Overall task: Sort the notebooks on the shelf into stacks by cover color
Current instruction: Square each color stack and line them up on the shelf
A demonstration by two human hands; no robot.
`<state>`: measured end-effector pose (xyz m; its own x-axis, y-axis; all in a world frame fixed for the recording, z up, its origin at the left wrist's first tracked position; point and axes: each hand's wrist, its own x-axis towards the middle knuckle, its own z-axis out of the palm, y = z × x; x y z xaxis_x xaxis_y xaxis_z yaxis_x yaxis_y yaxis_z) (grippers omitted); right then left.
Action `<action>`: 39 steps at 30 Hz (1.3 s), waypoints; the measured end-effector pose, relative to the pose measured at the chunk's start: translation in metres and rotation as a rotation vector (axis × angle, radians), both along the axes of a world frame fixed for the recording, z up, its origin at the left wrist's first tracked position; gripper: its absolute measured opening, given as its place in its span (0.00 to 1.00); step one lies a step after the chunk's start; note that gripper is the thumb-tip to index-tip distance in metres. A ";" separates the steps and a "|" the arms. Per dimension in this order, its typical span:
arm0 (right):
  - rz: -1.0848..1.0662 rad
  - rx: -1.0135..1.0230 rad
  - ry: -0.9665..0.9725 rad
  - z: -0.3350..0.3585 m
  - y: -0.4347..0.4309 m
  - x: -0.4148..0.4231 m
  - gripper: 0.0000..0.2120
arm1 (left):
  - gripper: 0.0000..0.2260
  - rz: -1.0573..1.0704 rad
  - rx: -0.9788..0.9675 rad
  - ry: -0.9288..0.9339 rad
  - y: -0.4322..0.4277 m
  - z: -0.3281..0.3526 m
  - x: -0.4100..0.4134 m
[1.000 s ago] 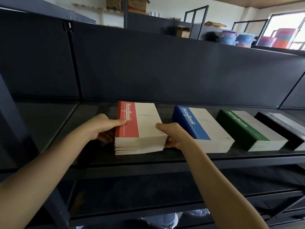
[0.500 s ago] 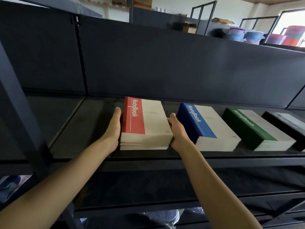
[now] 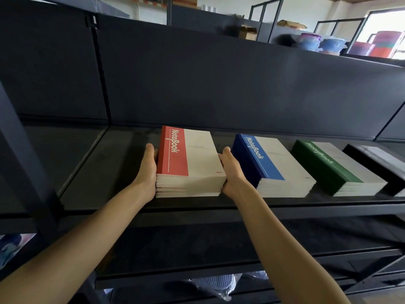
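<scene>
The shelf (image 3: 105, 167) carries the red stack (image 3: 197, 159), with the blue stack (image 3: 274, 165), green stack (image 3: 333, 167) and black stack (image 3: 377, 163) in a row to its right. The left hand (image 3: 148, 172) and right hand (image 3: 230, 170) press flat against the red stack's sides. Sorting looks done; only squaring seems left.

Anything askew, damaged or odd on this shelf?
Nothing damaged. Only the red stack, pressed between the left hand and right hand, shows slightly staggered front edges; the blue stack, green stack and black stack look square.
</scene>
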<state>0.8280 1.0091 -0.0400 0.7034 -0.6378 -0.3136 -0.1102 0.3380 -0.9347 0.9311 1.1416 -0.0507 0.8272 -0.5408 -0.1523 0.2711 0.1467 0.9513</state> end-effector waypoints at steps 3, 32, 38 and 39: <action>0.005 -0.003 0.000 0.000 -0.001 0.000 0.19 | 0.23 -0.020 -0.003 -0.003 0.001 0.000 0.000; 0.007 -0.743 0.116 -0.026 0.029 -0.059 0.17 | 0.11 0.284 0.441 -0.833 0.048 -0.030 -0.054; -0.029 -0.781 0.141 -0.025 0.030 -0.057 0.16 | 0.13 0.412 0.406 -0.837 0.042 -0.036 -0.059; -0.029 -0.782 0.141 -0.025 0.030 -0.057 0.16 | 0.13 0.423 0.398 -0.842 0.041 -0.036 -0.060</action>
<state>0.7706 1.0390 -0.0652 0.6699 -0.7275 0.1481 -0.2468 -0.4064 -0.8797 0.8713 1.1828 -0.0871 0.8602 -0.2165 0.4618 -0.5084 -0.2933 0.8096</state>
